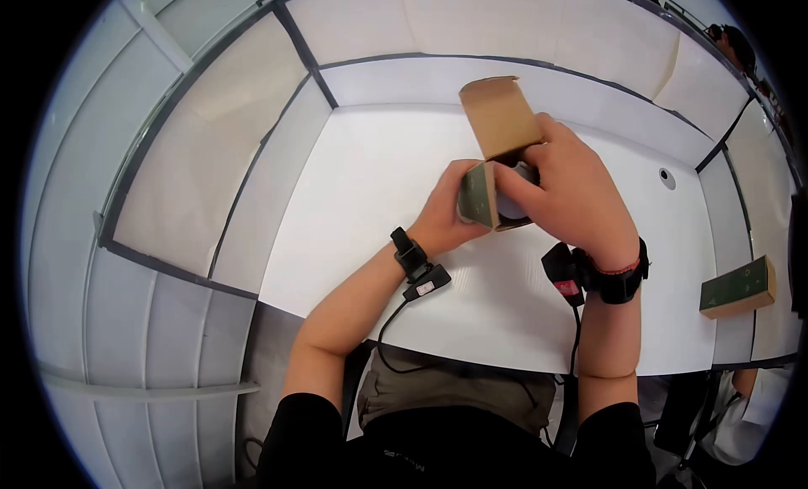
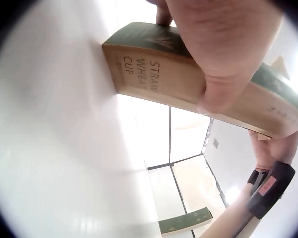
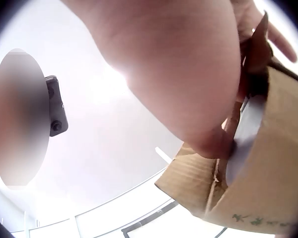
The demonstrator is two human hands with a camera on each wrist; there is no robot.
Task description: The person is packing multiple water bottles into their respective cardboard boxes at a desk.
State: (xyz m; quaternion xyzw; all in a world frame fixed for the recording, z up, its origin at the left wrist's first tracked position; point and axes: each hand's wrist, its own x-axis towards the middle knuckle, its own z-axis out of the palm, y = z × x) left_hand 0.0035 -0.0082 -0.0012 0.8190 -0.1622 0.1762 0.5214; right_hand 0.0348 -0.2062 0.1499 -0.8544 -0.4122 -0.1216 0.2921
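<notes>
A tall brown-and-green cardboard box point(image 1: 478, 196), printed "STRAW WHEAT CUP", stands near the middle of the white table point(image 1: 362, 178). My left hand point(image 1: 446, 211) grips the box around its sides, thumb across the brown face in the left wrist view. The bottom end is down at the tabletop there. Its top is open, with the brown flap point(image 1: 501, 117) raised toward the far side. Inside the mouth shows a smooth white cup point(image 1: 513, 206). My right hand point(image 1: 581, 186) reaches into the opening and pinches the cup, thumb inside the mouth; its fingertips are partly hidden by cardboard.
Another green-and-brown box point(image 1: 739, 289) lies at the table's right side. A round cable hole point(image 1: 667, 178) sits at the back right. Low white partitions point(image 1: 438, 81) enclose the table's back and sides. Cables point(image 1: 383, 342) hang from both wrist cameras.
</notes>
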